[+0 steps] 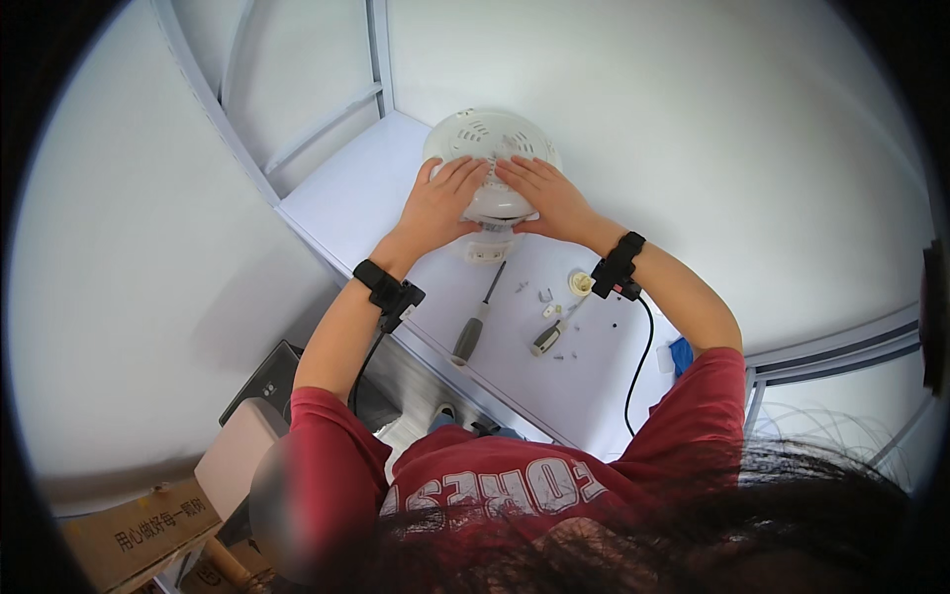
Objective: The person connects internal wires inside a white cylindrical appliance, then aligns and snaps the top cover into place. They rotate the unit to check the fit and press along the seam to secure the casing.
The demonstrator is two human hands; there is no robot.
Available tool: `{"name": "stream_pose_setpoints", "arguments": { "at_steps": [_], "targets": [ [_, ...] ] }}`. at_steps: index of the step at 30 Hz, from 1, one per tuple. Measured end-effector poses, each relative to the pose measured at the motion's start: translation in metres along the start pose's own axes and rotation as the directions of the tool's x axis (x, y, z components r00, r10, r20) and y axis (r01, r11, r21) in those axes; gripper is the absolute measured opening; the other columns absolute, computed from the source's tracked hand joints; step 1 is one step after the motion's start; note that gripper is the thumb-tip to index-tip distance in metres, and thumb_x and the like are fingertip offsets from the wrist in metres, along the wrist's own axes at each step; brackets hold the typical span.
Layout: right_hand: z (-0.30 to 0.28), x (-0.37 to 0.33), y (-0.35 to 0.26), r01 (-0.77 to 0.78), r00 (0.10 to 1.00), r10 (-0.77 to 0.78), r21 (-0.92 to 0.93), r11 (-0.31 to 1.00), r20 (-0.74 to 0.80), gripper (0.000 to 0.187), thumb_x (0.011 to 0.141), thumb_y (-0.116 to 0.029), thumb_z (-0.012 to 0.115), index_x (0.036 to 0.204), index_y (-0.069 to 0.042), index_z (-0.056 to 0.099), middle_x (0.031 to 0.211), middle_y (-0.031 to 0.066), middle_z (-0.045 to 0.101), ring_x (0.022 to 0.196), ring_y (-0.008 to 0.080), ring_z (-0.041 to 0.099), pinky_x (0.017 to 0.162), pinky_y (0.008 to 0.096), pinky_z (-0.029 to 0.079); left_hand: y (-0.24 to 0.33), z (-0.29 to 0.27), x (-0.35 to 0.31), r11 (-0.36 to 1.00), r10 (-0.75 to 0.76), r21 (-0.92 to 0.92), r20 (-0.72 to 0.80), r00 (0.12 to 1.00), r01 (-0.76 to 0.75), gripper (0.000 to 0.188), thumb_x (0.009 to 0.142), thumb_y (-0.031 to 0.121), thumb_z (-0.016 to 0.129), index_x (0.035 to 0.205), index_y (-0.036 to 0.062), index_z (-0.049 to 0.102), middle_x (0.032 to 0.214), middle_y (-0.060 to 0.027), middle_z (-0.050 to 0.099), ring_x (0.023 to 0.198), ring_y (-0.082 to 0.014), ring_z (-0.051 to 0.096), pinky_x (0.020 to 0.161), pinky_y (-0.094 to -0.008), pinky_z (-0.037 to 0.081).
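At the far side of the white table stands a white, round plastic appliance (534,144) with vent slots in its upward face. I cannot tell its exact kind. My left hand (442,203) grips its near left side, with the fingers over the top and the thumb lower down. On the near right side, my right hand (549,198) mirrors that grip. The fingertips of both hands almost meet over the middle. Below the thumbs, a pale piece with two holes (485,253) sticks out toward me. What lies under the palms is hidden.
A long screwdriver (468,339) and a shorter one (546,338) lie on the table (524,391). Beside them are a cream round part (580,283) and several small screws and clips. A blue item (681,356) sits by my right elbow. Cables hang from both wrist straps. White walls stand behind.
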State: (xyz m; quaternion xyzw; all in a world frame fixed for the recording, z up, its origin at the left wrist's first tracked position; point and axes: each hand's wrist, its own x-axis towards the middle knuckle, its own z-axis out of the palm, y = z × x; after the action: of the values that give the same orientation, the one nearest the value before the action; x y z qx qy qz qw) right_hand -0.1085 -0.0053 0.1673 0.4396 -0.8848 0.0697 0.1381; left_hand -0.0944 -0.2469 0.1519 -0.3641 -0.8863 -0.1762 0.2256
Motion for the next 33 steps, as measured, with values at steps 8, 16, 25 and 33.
{"name": "stream_pose_setpoints", "arguments": {
  "at_steps": [8, 16, 25, 33],
  "targets": [
    [-0.01, -0.006, 0.017, -0.039, 0.999, 0.037, 0.059, 0.997, 0.036, 0.09, 0.067, -0.023, 0.081, 0.144, -0.017, 0.036, 0.148, 0.0092, 0.037, 0.134, 0.0281, 0.036, 0.11, 0.049, 0.027, -0.013, -0.004, -0.009, 0.989, -0.107, -0.126, -0.222, 0.969, 0.08, 0.096, 0.06, 0.02, 0.087, 0.14, 0.0065, 0.037, 0.143, -0.018, 0.039, 0.131, -0.0369, 0.037, 0.107, -0.0456, 0.034],
    [-0.008, -0.016, 0.014, -0.119, 0.993, 0.119, 0.018, 0.993, 0.001, 0.087, 0.07, -0.033, 0.08, 0.143, -0.015, 0.036, 0.148, 0.0139, 0.033, 0.135, 0.0354, 0.033, 0.11, 0.0533, 0.027, -0.022, 0.026, -0.013, 0.956, -0.261, -0.199, -0.244, 0.934, 0.215, 0.101, 0.062, 0.032, 0.087, 0.139, -0.0027, 0.033, 0.14, -0.0252, 0.037, 0.128, -0.0418, 0.039, 0.102, -0.0471, 0.037],
    [0.005, -0.022, 0.023, -0.182, 0.971, 0.192, 0.077, 0.98, -0.146, 0.082, 0.072, -0.043, 0.077, 0.137, -0.008, 0.041, 0.142, 0.0172, 0.04, 0.129, 0.0377, 0.04, 0.107, 0.0458, 0.035, -0.021, 0.076, -0.013, 0.861, -0.454, -0.337, -0.175, 0.874, 0.38, 0.081, 0.083, 0.042, 0.07, 0.139, -0.0043, 0.034, 0.134, -0.0338, 0.038, 0.123, -0.0464, 0.042, 0.098, -0.0492, 0.041],
    [0.017, -0.035, 0.011, -0.273, 0.931, 0.298, 0.138, 0.952, -0.21, 0.078, 0.076, -0.043, 0.074, 0.138, -0.007, 0.042, 0.142, 0.019, 0.041, 0.128, 0.0385, 0.041, 0.106, 0.0447, 0.036, -0.025, 0.104, -0.007, 0.741, -0.607, -0.507, -0.226, 0.762, 0.44, 0.072, 0.09, 0.042, 0.059, 0.141, -0.0013, 0.033, 0.133, -0.0331, 0.039, 0.119, -0.0476, 0.043, 0.097, -0.0514, 0.04]
  ]
}}
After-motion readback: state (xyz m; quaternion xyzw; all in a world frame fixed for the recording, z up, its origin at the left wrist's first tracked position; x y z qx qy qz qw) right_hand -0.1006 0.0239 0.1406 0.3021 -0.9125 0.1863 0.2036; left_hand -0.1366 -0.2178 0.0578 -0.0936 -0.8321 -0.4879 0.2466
